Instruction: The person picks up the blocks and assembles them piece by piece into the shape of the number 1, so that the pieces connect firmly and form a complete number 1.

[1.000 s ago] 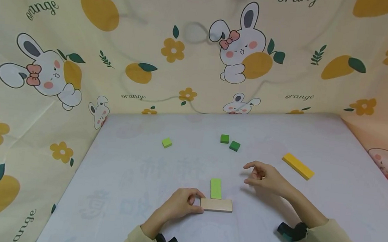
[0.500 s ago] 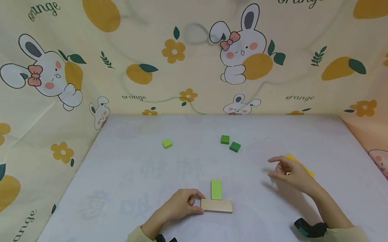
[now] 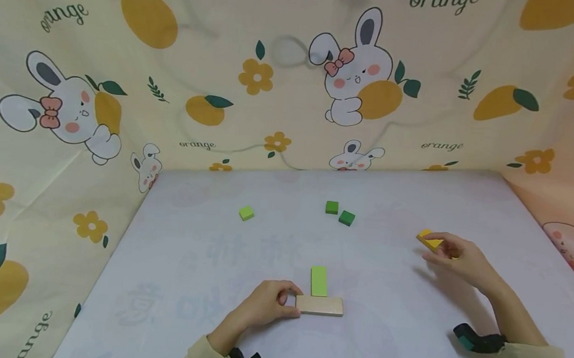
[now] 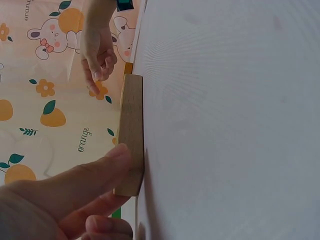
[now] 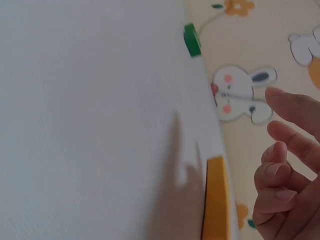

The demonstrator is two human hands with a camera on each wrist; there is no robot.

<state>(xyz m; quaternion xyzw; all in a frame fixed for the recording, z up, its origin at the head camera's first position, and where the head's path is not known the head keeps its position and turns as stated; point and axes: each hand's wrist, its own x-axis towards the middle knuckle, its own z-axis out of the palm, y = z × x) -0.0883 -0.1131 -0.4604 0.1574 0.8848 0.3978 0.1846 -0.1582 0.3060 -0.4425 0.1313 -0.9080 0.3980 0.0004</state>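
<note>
A plain wooden block (image 3: 321, 306) lies lengthwise on the table, and my left hand (image 3: 264, 303) pinches its left end between thumb and index finger. In the left wrist view the thumb (image 4: 112, 162) presses on the block's near end. Touching the block's far side, a light green flat block (image 3: 318, 281) points away from me. My right hand (image 3: 465, 263) hovers over a yellow block (image 3: 425, 236), covering most of it in the head view. From the right wrist view, the fingers are loosely bent with nothing between them, apart from the yellow block.
Two dark green cubes (image 3: 332, 207) sit close together towards the back. A light green cube (image 3: 246, 213) lies further left. Behind the white table (image 3: 179, 328) rises a cream backdrop (image 3: 279, 26) printed with rabbits and oranges.
My right hand has moved right, from beside the green blocks to over the yellow block. The left hand stays on the wooden block.
</note>
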